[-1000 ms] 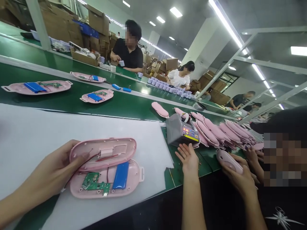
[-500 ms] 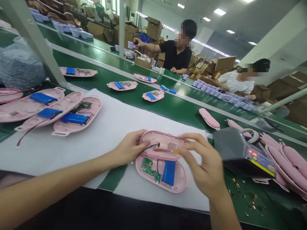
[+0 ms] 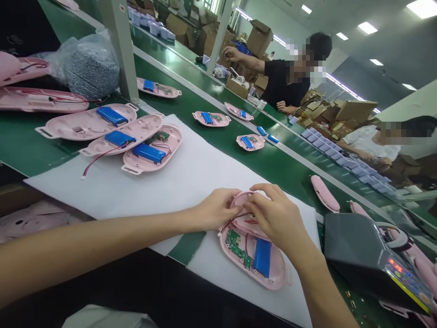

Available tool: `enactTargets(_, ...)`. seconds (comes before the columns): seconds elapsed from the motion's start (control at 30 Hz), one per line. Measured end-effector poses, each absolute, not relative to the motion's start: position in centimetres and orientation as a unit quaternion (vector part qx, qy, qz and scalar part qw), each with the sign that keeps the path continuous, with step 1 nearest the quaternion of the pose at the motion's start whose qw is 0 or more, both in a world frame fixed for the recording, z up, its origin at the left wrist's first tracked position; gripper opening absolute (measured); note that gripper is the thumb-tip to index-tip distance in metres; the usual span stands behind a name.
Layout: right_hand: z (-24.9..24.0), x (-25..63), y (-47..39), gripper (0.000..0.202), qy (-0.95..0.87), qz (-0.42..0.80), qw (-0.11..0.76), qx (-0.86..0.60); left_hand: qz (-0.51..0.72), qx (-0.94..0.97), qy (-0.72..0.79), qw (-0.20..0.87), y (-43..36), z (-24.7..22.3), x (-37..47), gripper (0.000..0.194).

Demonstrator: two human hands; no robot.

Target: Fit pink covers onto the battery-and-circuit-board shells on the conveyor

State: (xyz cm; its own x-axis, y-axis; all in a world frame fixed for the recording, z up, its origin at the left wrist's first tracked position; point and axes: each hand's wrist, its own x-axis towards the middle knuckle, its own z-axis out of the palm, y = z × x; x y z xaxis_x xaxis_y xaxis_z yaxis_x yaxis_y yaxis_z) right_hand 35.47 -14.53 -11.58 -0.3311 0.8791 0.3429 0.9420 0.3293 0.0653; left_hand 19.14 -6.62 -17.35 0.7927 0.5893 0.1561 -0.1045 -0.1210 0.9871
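My left hand (image 3: 220, 210) is closed on the left rim of an upper pink plastic shell (image 3: 243, 199), its thumb inside the shell. Red and black wires run inside this shell, and a white connector (image 3: 219, 234) hangs out near my left fingers. My right hand (image 3: 278, 216) reaches over the shell from the right, fingers bent together inside it; whatever they pinch is hidden. Just below, a second pink shell (image 3: 276, 282) lies open on the white sheet (image 3: 205, 164), holding a green circuit board (image 3: 235, 243) and a blue battery pack (image 3: 262, 258).
Several open shells with blue batteries (image 3: 150, 153) overlap at the left. More shells (image 3: 211, 119) sit on the green belt. A grey tape dispenser (image 3: 362, 246) with a lit display stands right. A metal post (image 3: 119, 50) rises at left. Two people (image 3: 287, 77) work across the belt.
My right hand has moved left onto the upper shell, its fingers now inside; the yellow strip at its fingertips is hidden. The view has shifted, moving the scene rightward.
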Motion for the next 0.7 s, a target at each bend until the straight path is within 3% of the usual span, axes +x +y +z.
enactTargets(0.13,-11.4,35.6,-14.1,0.019,-0.803,-0.154,0.127,-0.562,0.259,0.711,0.174,0.631,-6.6,-17.4,19.0,0.013)
enactTargets(0.33,-10.9,35.7,-14.0,0.018,-0.794,-0.095,0.099,-0.592,0.268,0.725,0.187,0.607,-6.7,-17.1,19.0,0.012)
enactTargets(0.47,-10.7,36.2,-14.0,0.027,-0.750,-0.099,0.130,-0.641,0.265,0.736,0.197,0.592,-6.8,-17.1,18.9,0.012)
enactTargets(0.57,-10.2,37.6,-13.8,0.032,-0.690,-0.035,0.150,-0.707,0.262,0.734,0.230,0.583,-7.0,-16.9,18.7,0.011)
enactTargets(0.7,-9.9,39.2,-13.8,0.021,-0.673,0.093,0.217,-0.701,0.263,0.731,0.242,0.581,-7.1,-16.5,18.6,0.021)
